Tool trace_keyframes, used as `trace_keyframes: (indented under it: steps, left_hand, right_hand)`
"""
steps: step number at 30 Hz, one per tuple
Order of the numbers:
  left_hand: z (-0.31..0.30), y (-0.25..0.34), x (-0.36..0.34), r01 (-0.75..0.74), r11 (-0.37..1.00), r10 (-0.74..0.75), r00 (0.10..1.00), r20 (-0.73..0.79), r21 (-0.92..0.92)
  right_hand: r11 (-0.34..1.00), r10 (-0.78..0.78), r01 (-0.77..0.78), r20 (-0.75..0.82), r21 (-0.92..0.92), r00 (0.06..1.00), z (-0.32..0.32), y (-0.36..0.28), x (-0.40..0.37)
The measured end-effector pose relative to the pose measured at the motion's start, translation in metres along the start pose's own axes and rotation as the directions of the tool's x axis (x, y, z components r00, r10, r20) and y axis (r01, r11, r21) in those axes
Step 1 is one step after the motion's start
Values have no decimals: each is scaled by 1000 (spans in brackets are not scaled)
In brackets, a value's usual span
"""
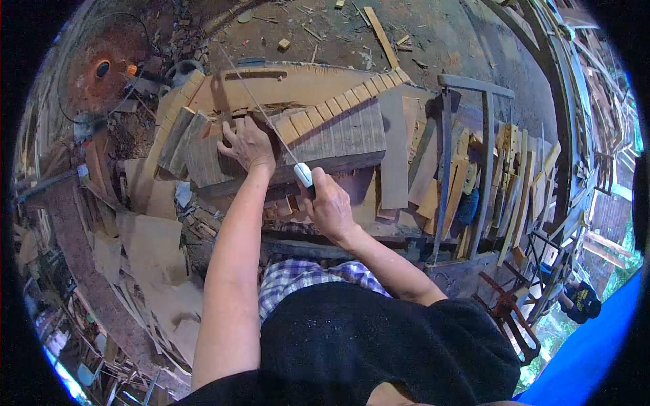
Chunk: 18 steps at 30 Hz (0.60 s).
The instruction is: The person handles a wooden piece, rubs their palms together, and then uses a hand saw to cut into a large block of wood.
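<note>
In the head view, my right hand [330,205] is closed around the white handle of a handsaw [302,174]. Its long thin blade is seen nearly edge-on, slanting away to the upper left across the wood. My left hand [249,144] presses on a weathered wooden block [203,161] left of the blade, its fingers bent over the top. Right of the blade lies a grey slatted wood piece [345,133]. Along its far edge runs a row of small pale wood blocks [338,103]. Where the blade meets the wood is hard to make out.
A wide board [308,76] lies behind the work. A fan [101,69] stands at the upper left. To the right are a wooden frame [486,162] and many wood offcuts [514,196]. Another person [581,301] is at the far right, near a blue sheet [596,352].
</note>
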<state>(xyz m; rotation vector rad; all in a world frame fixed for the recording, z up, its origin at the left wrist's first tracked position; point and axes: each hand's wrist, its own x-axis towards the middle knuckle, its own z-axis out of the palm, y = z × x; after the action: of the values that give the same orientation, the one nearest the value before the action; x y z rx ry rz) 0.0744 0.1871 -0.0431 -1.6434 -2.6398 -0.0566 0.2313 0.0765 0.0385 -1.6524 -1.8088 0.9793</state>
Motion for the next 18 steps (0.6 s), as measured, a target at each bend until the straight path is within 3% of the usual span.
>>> trace_keyframes:
  steps: [2,5,7,12,15,18]
  left_hand:
    - [11,-5,1,-115,993,117,983,-141,24]
    - [18,-7,1,-135,990,142,968,-207,47]
    - [18,-7,1,-115,992,121,976,-180,42]
    - [9,-2,5,-80,996,84,991,-104,45]
    - [15,-4,6,-106,991,89,979,-186,-83]
    - [7,-2,8,-61,994,53,995,-81,-95]
  right_hand:
    - [999,29,-29,-5,-18,1000,10,-5,-1]
    - [1000,27,-26,-81,17,996,20,0,3]
    - [996,-1,10,-92,92,996,12,7,-3]
    - [1000,22,-22,-4,-7,1000,-3,9,-29]
    - [999,-11,9,-42,-43,999,6,3,-8]
    - [999,-11,9,-64,-38,998,3,11,-21]
